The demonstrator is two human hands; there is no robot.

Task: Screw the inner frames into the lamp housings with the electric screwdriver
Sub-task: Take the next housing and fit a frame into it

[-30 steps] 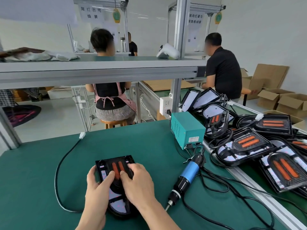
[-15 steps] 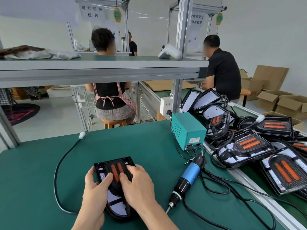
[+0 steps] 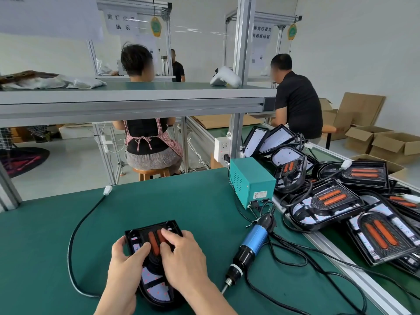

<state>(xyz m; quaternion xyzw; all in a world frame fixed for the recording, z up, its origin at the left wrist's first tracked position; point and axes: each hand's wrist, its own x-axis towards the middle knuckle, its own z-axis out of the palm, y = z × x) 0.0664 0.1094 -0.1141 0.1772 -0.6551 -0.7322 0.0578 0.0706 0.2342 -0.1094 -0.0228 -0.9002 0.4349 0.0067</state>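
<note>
A black cable loops over the mat, its near end hidden behind the left hand. That hand grips the housing by its left edge, thumb on top. The glossy black housing lies flat at the bench front, its middle covered. Two orange strips mark the frame. The right hand presses there, fingers spread. The screwdriver lies beside it.

The left hanging paper sign ends in "组装"; the right sign reads "转向灯罩与装饰框组装".
</note>
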